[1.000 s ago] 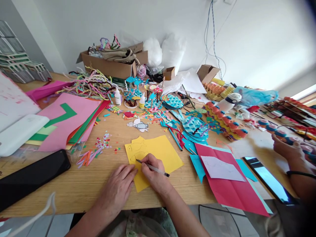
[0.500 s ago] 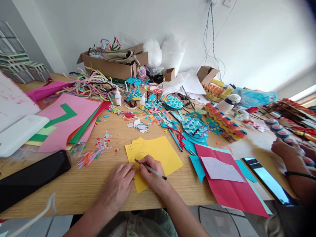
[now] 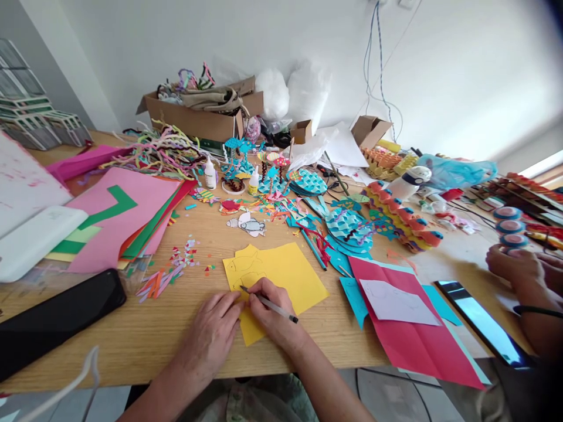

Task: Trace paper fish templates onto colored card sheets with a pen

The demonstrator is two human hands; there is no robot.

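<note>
A yellow sheet of paper [image 3: 297,275] lies on the table in front of me, with fish outlines drawn on its left part. My right hand [image 3: 273,310] grips a pen [image 3: 278,309], its tip touching the paper near the lower outline. Flat at the sheet's lower left edge rests my left hand [image 3: 214,325], fingers stretched and pressing the paper's edge. Beyond the sheet lie small paper fish cut-outs [image 3: 250,224], grey and white.
Left are coloured paper sheets [image 3: 132,187], a black phone [image 3: 65,319] and paper scraps [image 3: 180,258]. Right lie a red sheet [image 3: 409,346], white paper [image 3: 398,302] and a lit phone [image 3: 484,322]. Another person's hands [image 3: 514,269] hold round pink-and-blue pieces. Glue bottles [image 3: 210,174] stand behind.
My hands and the pen stay almost in place on the yellow paper. At the right, the other person's hands and the round pieces have shifted, the pieces now more upright.
</note>
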